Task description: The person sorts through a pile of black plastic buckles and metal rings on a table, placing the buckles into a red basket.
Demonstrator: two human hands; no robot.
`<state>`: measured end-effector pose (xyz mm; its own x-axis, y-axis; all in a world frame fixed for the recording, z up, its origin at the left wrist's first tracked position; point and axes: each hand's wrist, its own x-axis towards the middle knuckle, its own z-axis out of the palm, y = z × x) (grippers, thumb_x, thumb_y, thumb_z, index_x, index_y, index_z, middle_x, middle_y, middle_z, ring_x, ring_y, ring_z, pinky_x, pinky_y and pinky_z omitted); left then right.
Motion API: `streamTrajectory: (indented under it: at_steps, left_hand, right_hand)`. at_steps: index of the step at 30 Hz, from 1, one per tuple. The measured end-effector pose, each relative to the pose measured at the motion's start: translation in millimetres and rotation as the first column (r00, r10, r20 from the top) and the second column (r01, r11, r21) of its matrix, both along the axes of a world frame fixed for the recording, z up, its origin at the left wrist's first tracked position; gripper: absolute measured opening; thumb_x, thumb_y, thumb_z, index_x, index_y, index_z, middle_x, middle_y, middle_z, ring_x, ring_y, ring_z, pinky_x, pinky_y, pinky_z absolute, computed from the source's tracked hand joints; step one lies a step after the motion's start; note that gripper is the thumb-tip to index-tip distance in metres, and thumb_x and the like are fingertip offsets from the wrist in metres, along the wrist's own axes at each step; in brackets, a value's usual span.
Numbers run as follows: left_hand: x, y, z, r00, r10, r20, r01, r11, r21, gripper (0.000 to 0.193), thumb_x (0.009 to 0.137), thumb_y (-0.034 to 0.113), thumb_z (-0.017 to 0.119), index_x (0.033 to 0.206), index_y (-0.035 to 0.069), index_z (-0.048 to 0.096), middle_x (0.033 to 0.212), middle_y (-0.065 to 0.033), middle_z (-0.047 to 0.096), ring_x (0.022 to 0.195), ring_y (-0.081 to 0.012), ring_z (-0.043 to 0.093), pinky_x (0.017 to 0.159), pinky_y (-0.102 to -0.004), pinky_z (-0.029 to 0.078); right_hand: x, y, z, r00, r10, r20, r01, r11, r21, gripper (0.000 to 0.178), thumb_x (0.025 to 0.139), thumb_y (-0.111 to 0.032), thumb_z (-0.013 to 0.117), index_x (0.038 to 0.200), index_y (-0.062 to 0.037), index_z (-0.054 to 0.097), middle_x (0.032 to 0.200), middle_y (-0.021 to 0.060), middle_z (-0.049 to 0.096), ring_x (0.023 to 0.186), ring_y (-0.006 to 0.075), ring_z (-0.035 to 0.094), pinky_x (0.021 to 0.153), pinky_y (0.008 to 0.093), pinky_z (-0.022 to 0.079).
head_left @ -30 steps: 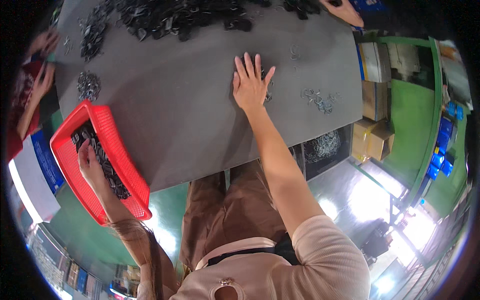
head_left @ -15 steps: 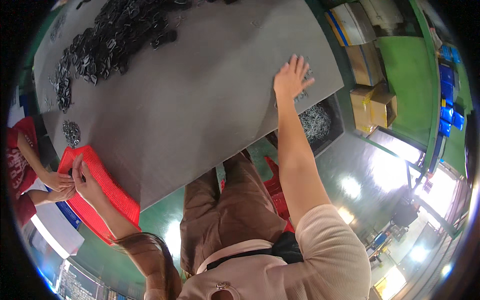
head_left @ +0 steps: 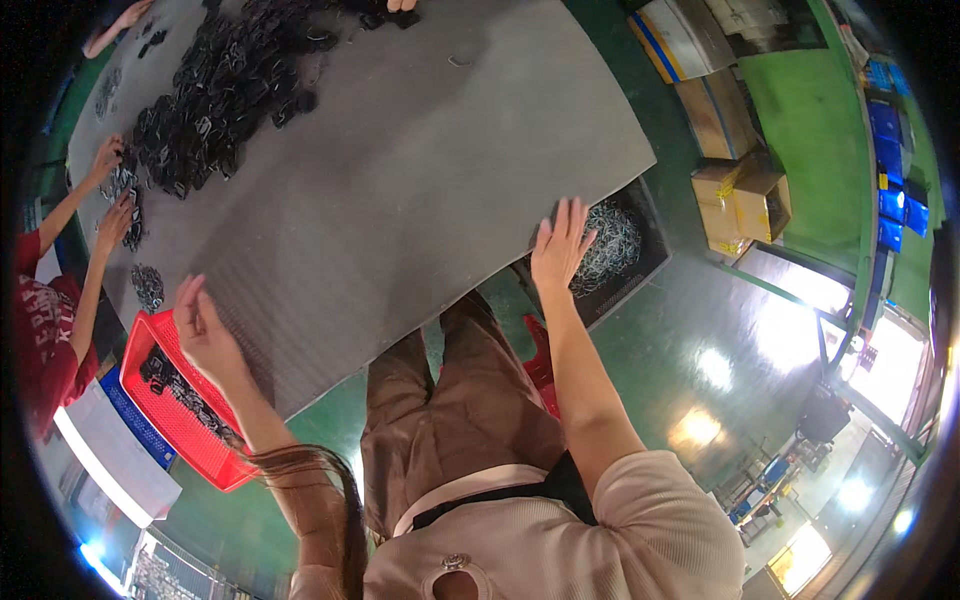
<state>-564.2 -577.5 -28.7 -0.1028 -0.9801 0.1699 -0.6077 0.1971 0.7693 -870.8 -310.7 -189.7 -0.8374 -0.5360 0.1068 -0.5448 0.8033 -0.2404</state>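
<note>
My right hand (head_left: pixel 562 250) is at the table's near right edge, fingers stretched out and nothing in it. Just beyond that edge is a dark crate (head_left: pixel 655 262) holding a heap of thin silvery metal pieces (head_left: pixel 610 245), partly hidden by the hand. My left hand (head_left: pixel 207 335) hovers at the right rim of a red plastic basket (head_left: pixel 225 468), its fingers loosely bent and apart, with no object visible in it. Inside the basket lie black and grey small parts (head_left: pixel 185 390). A large pile of black buckle-like pieces (head_left: pixel 225 100) covers the far left of the grey table (head_left: pixel 400 180).
A co-worker in red (head_left: pixel 60 320) has both hands at small parts on the left table edge. Other people's hands show at the far edge. A small heap of parts (head_left: pixel 147 288) lies near the basket. Cardboard boxes (head_left: pixel 740 205) stand on the right.
My right hand has come back to the table edge, and the small pieces near it are off the tabletop. My left hand has moved right. The co-worker's hands have left the basket, whose inside now shows.
</note>
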Motion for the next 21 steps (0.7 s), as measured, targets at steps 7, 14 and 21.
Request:
streamTrajectory:
  at_steps: [7,14,21]
  left_hand:
    - [-23,25,-31,0.997,-0.031,0.073,0.032,0.999,-0.005,0.016,0.083,0.002,0.051,0.095,0.006,0.060,0.103,-0.0073,0.058,0.096,-0.0172,0.054,0.078,-0.0284,0.044]
    - [-16,-8,-126,0.981,0.194,0.032,-0.193,0.919,0.345,0.020,0.082,0.007,0.052,0.101,0.004,0.057,0.102,-0.0123,0.057,0.094,-0.0221,0.054,0.073,-0.0323,0.046]
    - [-2,-135,-177,0.881,0.426,0.205,-0.424,0.904,-0.057,0.029,0.082,0.016,0.051,0.106,0.000,0.050,0.101,-0.0161,0.054,0.097,-0.0326,0.047,0.086,-0.0412,0.035]
  right_hand:
    - [1,64,2,0.951,-0.289,0.108,0.275,0.952,0.133,0.042,0.090,-0.030,0.037,0.124,-0.0045,0.038,0.130,0.0152,0.033,0.118,0.0337,0.034,0.096,0.0549,0.023]
    - [-8,-136,32,0.861,0.493,0.124,-0.431,0.838,-0.335,0.032,0.084,-0.013,0.049,0.116,-0.0122,0.046,0.120,0.0148,0.043,0.110,0.0333,0.041,0.091,0.0424,0.035]
    - [9,-332,-7,0.835,0.550,0.009,-0.499,0.765,-0.406,0.030,0.083,-0.022,0.053,0.110,-0.0106,0.050,0.111,0.0113,0.050,0.103,0.0300,0.046,0.085,0.0414,0.037]
